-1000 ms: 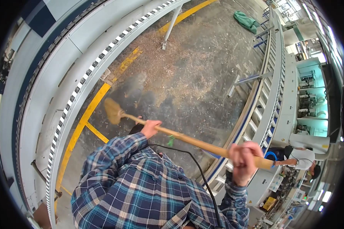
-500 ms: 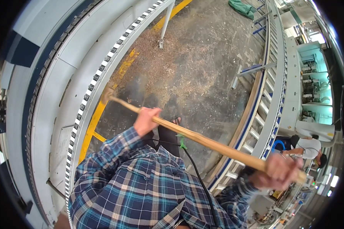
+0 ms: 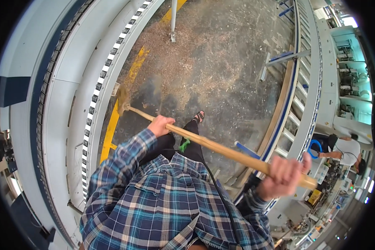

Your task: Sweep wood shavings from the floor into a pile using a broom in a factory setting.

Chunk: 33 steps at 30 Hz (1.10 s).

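Observation:
I hold a long wooden broom (image 3: 221, 148) slanted across my body. My left hand (image 3: 160, 125) grips the handle low down, close to the head. My right hand (image 3: 284, 176) is closed around the upper end of the handle and looks blurred. The straw broom head (image 3: 122, 101) rests on the floor by the yellow floor line (image 3: 112, 125), next to the curved conveyor at my left. Sawdust (image 3: 187, 71) lies spread over the concrete floor ahead of my feet.
A curved white conveyor (image 3: 71, 83) with a black-and-white strip runs along my left. A roller conveyor (image 3: 304, 96) on blue-trimmed frames runs along my right. A metal post (image 3: 173, 21) stands ahead. Another person (image 3: 346, 148) in a white shirt works at the far right.
The broom head swung left toward the yellow line and the curved conveyor. My right hand dropped lower and further right with the handle's end.

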Available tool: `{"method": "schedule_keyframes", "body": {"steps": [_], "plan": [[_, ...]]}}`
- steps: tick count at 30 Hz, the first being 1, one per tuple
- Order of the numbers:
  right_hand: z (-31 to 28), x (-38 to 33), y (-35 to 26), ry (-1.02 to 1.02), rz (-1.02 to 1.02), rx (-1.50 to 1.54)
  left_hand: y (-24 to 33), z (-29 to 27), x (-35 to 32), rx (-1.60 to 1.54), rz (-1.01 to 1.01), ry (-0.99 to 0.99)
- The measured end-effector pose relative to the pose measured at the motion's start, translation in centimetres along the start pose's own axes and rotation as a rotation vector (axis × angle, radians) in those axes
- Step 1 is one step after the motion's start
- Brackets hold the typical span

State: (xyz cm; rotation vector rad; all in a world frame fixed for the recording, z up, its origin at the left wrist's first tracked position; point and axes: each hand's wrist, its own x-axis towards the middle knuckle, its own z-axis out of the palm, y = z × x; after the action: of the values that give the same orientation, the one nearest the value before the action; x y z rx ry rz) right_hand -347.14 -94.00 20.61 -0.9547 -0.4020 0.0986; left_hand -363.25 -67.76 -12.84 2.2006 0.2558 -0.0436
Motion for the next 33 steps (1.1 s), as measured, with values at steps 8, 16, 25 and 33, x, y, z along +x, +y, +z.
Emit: {"method": "schedule_keyframes", "body": {"steps": [8, 16, 25, 33], "plan": [[-0.3, 2.1, 6.9, 0.044, 0.131, 0.038, -4.6, -3.1, 0.9, 0.038, -0.085, 0.135], [-0.8, 3.8, 2.5, 0.117, 0.062, -0.043, -1.0, -2.1, 3.8, 0.019, 0.008, -0.245], [-0.6, 3.0, 9.7, 0.121, 0.237, -0.045, -8.2, -2.8, 4.6, 0.088, -0.144, -0.092], [-2.6, 6.1, 0.8, 0.191, 0.016, -0.002, 1.8, -1.7, 5.2, 0.084, -0.045, -0.118]]}}
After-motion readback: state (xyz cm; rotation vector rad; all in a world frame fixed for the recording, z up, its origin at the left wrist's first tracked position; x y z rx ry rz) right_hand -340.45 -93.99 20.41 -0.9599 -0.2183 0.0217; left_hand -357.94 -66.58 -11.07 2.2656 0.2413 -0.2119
